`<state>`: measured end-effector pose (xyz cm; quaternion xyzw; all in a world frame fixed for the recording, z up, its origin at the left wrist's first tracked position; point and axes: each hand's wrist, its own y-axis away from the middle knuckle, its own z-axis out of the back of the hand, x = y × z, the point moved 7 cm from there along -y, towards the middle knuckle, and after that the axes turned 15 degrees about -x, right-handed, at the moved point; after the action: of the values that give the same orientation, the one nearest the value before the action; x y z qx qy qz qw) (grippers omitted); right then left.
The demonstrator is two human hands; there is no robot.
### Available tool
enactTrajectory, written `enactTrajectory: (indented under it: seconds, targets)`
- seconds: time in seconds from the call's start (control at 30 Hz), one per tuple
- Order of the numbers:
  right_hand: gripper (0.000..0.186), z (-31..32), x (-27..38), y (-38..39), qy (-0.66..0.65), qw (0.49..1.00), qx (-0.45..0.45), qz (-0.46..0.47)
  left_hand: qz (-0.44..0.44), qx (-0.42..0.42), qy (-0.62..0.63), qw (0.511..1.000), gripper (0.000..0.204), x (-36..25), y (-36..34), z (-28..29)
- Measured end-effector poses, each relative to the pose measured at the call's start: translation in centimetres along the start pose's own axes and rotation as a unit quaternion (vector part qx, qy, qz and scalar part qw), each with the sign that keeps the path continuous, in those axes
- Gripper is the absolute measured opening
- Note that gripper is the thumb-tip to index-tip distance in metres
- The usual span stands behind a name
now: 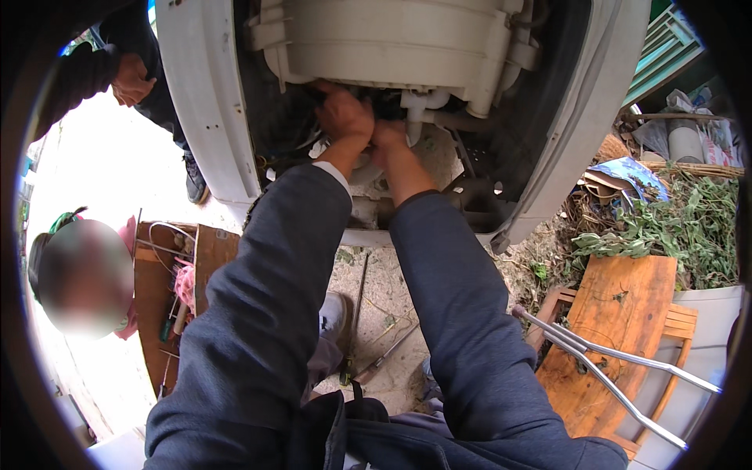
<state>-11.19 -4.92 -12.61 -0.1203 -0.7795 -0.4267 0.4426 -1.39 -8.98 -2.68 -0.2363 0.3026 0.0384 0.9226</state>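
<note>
Both my arms reach into the open grey-white cabinet (210, 102) of what looks like a washing machine, under its pale plastic tub (384, 39). My left hand (345, 119) is bent with curled fingers just below the tub's lower rim; its fingertips and anything in them are hidden. Close beside it, my right hand (389, 139) is left of a pale pipe fitting (415, 113). The right fingers are mostly hidden in shadow, so their grip does not show. Dark hoses and wires surround the hands.
A long thin rod-like tool (359, 305) and a wooden-handled tool (384, 359) lie by my feet. At left are a wooden box (215, 251) of tools, a person and another person's hand (133, 81). Right: a wooden board (619, 337), metal tubes (611, 348) and cut plants (681, 227).
</note>
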Motion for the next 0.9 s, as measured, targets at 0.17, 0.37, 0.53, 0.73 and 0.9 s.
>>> enactTrajectory:
  seconds: [0.17, 0.37, 0.53, 0.73, 0.9]
  targets:
    - [0.021, 0.0, -0.4, 0.1, 0.009, 0.998, 0.057, -0.013, 0.016, 0.014, -0.008, 1.000, 0.104, -0.1, 0.1, 0.3]
    - [0.019, -0.3, -1.2, -0.4, -0.018, 0.999, 0.032, -0.022, 0.049, 0.022, 0.011, 0.998, 0.097, -0.2, -0.1, 0.6]
    - [0.024, -0.1, -0.3, 0.5, 0.002, 0.998, 0.067, -0.019, 0.016, 0.029, -0.021, 0.999, 0.109, 0.0, -0.3, -0.2]
    - [0.037, 0.0, 0.8, 2.0, -0.001, 1.000, 0.020, 0.009, -0.011, -0.002, -0.021, 1.000, 0.088, 0.1, -0.4, -0.2]
    - [0.036, 0.7, 0.1, 0.9, -0.044, 0.999, -0.026, 0.001, 0.010, 0.034, -0.013, 0.999, 0.103, -0.2, 0.0, -0.1]
